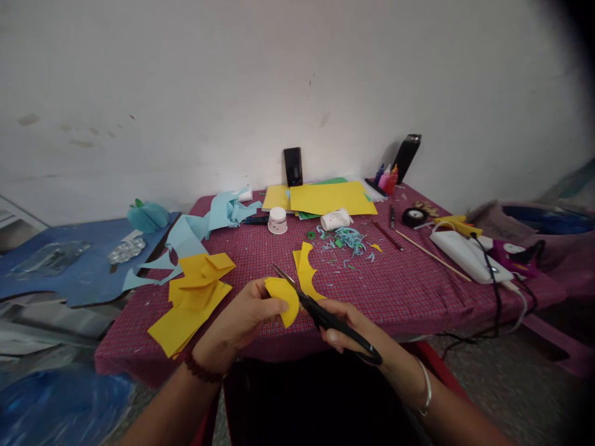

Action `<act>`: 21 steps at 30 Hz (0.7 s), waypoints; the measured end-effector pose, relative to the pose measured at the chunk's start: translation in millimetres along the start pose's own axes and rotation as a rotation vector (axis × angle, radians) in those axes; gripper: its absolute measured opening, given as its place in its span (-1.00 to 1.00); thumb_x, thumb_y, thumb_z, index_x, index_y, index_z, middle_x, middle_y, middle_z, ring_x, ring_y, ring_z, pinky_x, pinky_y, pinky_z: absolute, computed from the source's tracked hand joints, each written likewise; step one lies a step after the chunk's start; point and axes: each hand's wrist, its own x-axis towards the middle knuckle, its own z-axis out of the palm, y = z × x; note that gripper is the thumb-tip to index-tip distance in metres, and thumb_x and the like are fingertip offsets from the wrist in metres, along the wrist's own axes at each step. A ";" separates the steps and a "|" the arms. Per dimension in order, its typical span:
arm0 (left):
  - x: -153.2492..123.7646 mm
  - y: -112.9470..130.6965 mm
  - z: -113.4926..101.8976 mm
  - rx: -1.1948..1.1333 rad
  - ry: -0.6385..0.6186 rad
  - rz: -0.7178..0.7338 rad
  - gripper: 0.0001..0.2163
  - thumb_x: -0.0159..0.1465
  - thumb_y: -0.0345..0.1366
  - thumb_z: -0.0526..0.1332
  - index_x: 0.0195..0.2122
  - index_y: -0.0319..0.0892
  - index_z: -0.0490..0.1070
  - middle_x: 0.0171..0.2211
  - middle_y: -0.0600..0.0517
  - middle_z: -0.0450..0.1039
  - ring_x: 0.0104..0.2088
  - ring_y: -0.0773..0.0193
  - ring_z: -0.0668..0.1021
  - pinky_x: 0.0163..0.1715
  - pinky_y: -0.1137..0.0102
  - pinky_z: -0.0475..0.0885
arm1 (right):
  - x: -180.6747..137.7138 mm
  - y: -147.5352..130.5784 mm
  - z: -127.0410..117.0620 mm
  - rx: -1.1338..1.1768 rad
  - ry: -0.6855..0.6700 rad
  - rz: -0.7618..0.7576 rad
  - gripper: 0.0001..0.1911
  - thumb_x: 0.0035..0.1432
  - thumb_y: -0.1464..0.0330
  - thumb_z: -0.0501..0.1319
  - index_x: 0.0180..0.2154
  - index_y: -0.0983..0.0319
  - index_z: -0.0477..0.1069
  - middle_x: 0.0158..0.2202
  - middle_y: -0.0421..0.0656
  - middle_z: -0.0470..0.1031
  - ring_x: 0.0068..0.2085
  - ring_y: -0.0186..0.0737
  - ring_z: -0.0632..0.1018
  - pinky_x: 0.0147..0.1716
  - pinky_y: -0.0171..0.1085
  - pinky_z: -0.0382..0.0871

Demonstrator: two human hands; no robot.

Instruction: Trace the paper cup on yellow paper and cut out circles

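My left hand pinches a rounded yellow paper piece above the table's front edge. In my right hand are black-handled scissors, their blades pointing up and left along the paper's upper right edge. Whether the blades touch the paper I cannot tell. Just behind the scissors lies a yellow paper offcut with scalloped curves. Left of my left hand, folded yellow paper pieces lie in a loose pile.
Blue paper scraps lie at the back left, beside a small paper cup. Yellow sheets are stacked near the wall. Shredded paper, a wooden stick and a white power strip lie to the right.
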 end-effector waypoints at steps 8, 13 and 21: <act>-1.9 6.0 -2.8 0.074 -0.056 -0.003 -0.89 -0.04 -0.47 0.30 -0.45 -0.25 0.53 -0.48 0.05 0.53 -0.48 0.41 0.46 -0.43 0.52 0.34 | -0.1 -3.9 -5.6 -0.040 -0.031 -0.018 -0.59 0.10 0.08 0.27 -0.16 0.27 0.43 -0.44 -0.25 0.22 -0.44 -0.37 0.21 -0.47 -0.36 0.09; -1.2 5.6 -6.4 0.126 -0.084 0.003 -0.93 -0.01 -0.46 0.29 -0.46 -0.25 0.53 -0.51 0.07 0.51 -0.49 0.42 0.45 -0.43 0.53 0.34 | -1.2 -3.5 -9.4 -0.073 -0.028 0.006 -0.53 0.07 0.03 0.27 -0.16 0.29 0.47 -0.49 -0.27 0.20 -0.48 -0.37 0.19 -0.51 -0.37 0.05; 0.7 5.6 -9.3 0.127 -0.120 -0.024 -0.90 -0.04 -0.49 0.29 -0.46 -0.25 0.53 -0.52 0.07 0.51 -0.51 0.42 0.45 -0.45 0.53 0.35 | -2.0 -0.5 -19.8 -0.167 -0.028 0.052 -0.43 0.03 -0.02 0.28 -0.03 0.23 0.49 -0.30 -0.12 0.41 -0.33 -0.25 0.37 -0.36 -0.30 0.28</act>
